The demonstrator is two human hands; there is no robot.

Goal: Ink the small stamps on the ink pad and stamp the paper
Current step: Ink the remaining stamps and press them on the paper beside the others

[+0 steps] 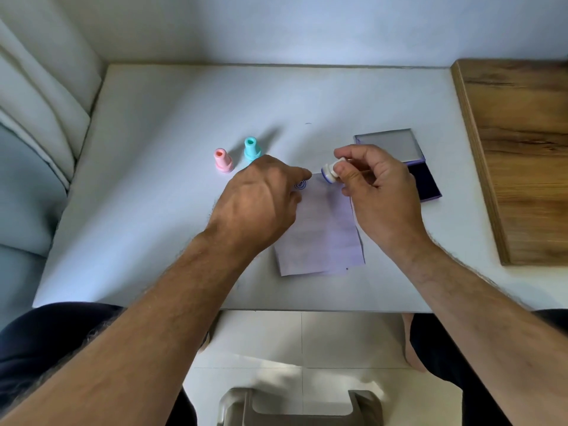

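Right hand (373,182) pinches the white stamp (330,172) sideways, inked face pointing left; left hand (261,201), fingers relaxed, presses the paper (322,238).

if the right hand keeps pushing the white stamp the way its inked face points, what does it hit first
Probably the top edge of the paper, near the left hand fingertips; the white stamp in the right hand faces down-left. Depth is unclear.
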